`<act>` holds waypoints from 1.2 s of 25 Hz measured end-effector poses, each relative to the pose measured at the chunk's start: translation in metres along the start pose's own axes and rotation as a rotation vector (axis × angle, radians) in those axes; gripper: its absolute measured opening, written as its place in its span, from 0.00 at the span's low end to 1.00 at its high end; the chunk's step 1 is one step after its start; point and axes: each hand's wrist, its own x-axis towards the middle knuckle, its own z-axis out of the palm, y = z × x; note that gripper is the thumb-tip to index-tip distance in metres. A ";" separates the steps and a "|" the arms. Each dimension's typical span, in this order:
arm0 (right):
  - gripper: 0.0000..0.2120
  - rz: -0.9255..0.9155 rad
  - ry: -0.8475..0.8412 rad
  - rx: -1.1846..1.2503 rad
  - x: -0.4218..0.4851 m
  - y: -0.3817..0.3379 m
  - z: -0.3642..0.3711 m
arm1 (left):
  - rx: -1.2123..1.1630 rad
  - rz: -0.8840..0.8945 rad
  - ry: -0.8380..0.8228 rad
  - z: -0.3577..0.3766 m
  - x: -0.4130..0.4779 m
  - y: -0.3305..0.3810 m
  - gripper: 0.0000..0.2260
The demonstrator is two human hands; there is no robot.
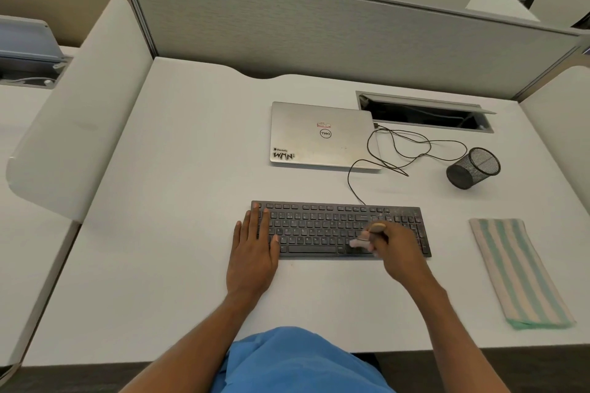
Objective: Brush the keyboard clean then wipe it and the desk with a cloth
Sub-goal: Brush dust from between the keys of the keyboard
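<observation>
Desk (159, 201), white. Keyboard (338, 228), black: near the front edge, towards the middle, its cable running back to the closed laptop (322, 135) behind it. Left hand (253, 246): flat, fingers together, pressing the keyboard's left end, gripping nothing. Right hand (397, 247): closed around a small brush (367, 238), blurred, the pale bristles touching the keys at the lower right of the main block. Cloth (518, 271), striped green and cream, folded: lying flat near the right edge, apart from the keyboard. Mesh cup (474, 167), black: tipped on its side, right of the laptop.
</observation>
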 end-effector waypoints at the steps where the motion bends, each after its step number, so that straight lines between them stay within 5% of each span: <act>1: 0.09 -0.022 -0.032 -0.039 -0.003 0.001 0.004 | 0.000 0.001 -0.004 0.000 0.000 0.000 0.29; 9: 0.08 0.028 0.142 0.046 -0.014 0.013 -0.021 | -0.003 0.006 0.003 0.000 -0.001 0.000 0.28; 15: 0.09 -0.087 -0.037 -0.086 -0.015 0.020 0.011 | -0.017 0.002 -0.003 -0.002 -0.001 -0.001 0.28; 21: 0.11 -0.038 0.213 -0.216 -0.014 0.042 -0.028 | -0.009 0.003 -0.002 0.000 0.000 -0.001 0.28; 24: 0.13 -0.027 0.301 -0.088 -0.006 0.035 -0.016 | -0.019 -0.001 0.000 -0.001 0.000 -0.001 0.28; 30: 0.18 -0.003 0.243 -0.163 -0.002 0.042 0.001 | -0.025 -0.001 -0.001 -0.001 0.000 -0.001 0.28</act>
